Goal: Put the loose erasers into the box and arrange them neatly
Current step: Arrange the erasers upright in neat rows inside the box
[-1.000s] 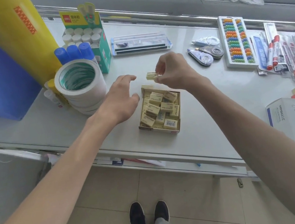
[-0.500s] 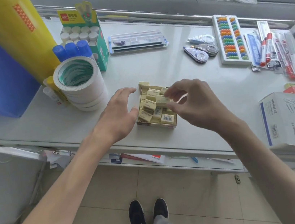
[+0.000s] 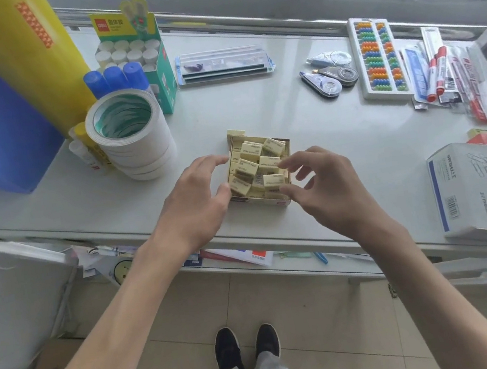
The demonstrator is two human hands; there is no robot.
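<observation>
A small open cardboard box (image 3: 279, 202) sits near the table's front edge, filled with several pale yellow erasers (image 3: 249, 166) lying at uneven angles. My left hand (image 3: 198, 203) rests against the box's left wall, with its thumb at the near-left corner and its fingertips further along the wall. My right hand (image 3: 327, 188) hovers at the box's right side with fingers spread. Its index tip and thumb tip lie on either side of an eraser (image 3: 273, 179) that sits in the near-right part. A pale yellow piece (image 3: 235, 132) shows behind the far-left corner, flap or eraser unclear.
A stack of tape rolls (image 3: 132, 134) and a green glue-stick carton (image 3: 140, 58) stand to the left. Correction tapes (image 3: 330, 79), an abacus (image 3: 379, 57) and markers (image 3: 438, 69) lie to the right. A white carton (image 3: 478, 192) sits at the near right.
My right hand carried an eraser from behind the box down into the box, and its fingers have spread apart. My left hand has stayed against the box's left side.
</observation>
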